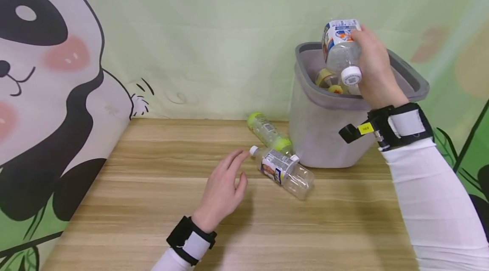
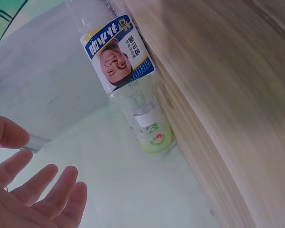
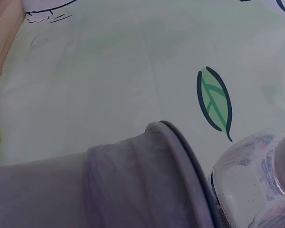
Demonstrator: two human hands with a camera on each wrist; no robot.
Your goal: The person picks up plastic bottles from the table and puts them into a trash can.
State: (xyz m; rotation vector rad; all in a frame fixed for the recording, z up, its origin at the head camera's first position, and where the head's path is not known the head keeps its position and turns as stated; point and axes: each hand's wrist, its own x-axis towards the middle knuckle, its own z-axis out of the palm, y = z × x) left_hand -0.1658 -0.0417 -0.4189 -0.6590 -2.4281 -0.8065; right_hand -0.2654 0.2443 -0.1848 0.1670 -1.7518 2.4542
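My right hand [image 1: 376, 65] grips a clear plastic bottle [image 1: 341, 52] over the mouth of a grey bin [image 1: 324, 135]. The bottle tilts with its white cap toward me; its base end shows in the right wrist view [image 3: 244, 190]. My left hand [image 1: 221, 190] is above the table, fingers spread and holding nothing. Just right of its fingertips lies another clear bottle [image 1: 280, 169] with a white cap and a label bearing a portrait, also in the left wrist view [image 2: 116, 57]. Behind that lies a bottle with green ends [image 1: 267, 131], partly hidden.
Inside the bin are several items, among them one with a yellow cap [image 1: 335, 88]. The bin stands at the back right of the wooden table [image 1: 164, 186], against a green backdrop [image 1: 191, 50] printed with a panda and leaves.
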